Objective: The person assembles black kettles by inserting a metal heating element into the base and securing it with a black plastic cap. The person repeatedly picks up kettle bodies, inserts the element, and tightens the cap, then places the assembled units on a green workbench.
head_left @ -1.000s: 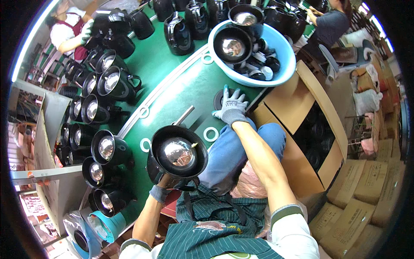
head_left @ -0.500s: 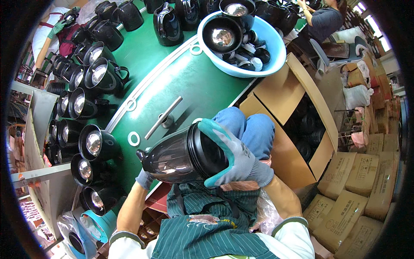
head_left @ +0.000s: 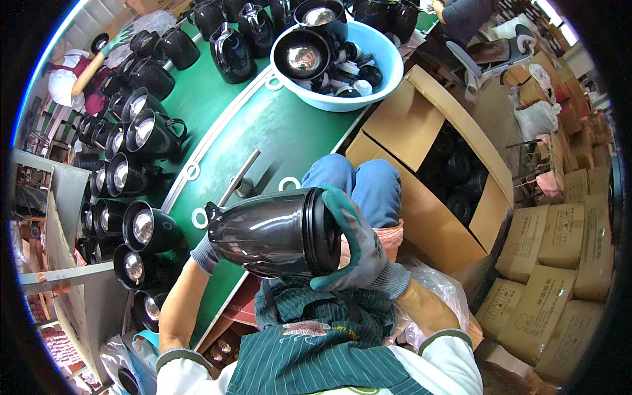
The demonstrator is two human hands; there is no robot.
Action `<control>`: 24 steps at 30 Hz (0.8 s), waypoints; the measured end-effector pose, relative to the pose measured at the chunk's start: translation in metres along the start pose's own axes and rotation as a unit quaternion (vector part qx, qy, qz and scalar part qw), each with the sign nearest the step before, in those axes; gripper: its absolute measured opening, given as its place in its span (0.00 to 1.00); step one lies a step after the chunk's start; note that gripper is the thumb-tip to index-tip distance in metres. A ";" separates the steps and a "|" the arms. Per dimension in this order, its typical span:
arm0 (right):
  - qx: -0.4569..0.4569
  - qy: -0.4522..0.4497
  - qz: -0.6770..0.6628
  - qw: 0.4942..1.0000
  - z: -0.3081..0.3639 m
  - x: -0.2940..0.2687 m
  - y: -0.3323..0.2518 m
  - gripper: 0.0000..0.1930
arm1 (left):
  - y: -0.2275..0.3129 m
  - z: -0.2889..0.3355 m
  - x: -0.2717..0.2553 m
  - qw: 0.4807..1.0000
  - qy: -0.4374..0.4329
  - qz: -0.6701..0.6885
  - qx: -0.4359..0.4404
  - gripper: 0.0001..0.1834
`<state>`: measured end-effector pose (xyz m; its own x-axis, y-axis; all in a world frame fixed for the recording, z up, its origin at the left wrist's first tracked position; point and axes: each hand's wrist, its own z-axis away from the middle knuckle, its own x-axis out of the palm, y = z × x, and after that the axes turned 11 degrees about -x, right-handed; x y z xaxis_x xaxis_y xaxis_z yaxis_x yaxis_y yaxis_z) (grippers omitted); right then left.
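Note:
Sideways over my lap lies a glossy black jug [head_left: 263, 234], its spout end to the left and its ringed black base [head_left: 324, 230] to the right. My left hand [head_left: 206, 255] supports it near the spout; only the grey glove cuff shows, as the jug hides the fingers. In a grey and teal glove, my right hand [head_left: 359, 247] grips around the base, fingers over the top and thumb beneath. Beyond the jug, a metal bar on a short post [head_left: 243, 186] rises from the green table [head_left: 230, 155].
Several black jugs with shiny insides [head_left: 143, 226] line the table's left side. A light blue basin [head_left: 365, 92] holds dark parts and a white cap. An open carton [head_left: 421, 217] stands to my right, near stacked cardboard boxes [head_left: 536, 322]. Another person [head_left: 69, 79] works at far left.
My right hand has shifted round the base, its fingers now further along the rim and the palm less pressed to it. The jug lies more level. The whole view has shifted slightly.

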<state>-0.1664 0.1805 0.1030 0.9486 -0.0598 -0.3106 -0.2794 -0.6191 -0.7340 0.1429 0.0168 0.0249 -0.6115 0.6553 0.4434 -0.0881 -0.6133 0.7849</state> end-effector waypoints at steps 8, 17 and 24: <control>0.266 0.195 -0.408 0.851 -0.023 -0.015 0.008 0.44 | 0.033 -0.008 0.029 0.774 0.343 -0.437 0.304 0.19; 0.048 0.190 0.086 0.977 -0.050 0.008 -0.016 0.44 | 0.015 -0.032 0.034 0.916 0.271 -0.209 0.211 0.24; 0.006 0.075 0.122 0.990 -0.058 -0.001 -0.050 0.51 | -0.010 -0.048 0.033 0.996 -0.055 -0.067 -0.014 0.26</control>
<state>-0.1449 0.1655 0.1749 0.8635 -0.3223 -0.3880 -0.5043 -0.5623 -0.6553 0.0861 0.0237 0.0113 -0.5030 0.7755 0.3816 -0.1861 -0.5283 0.8284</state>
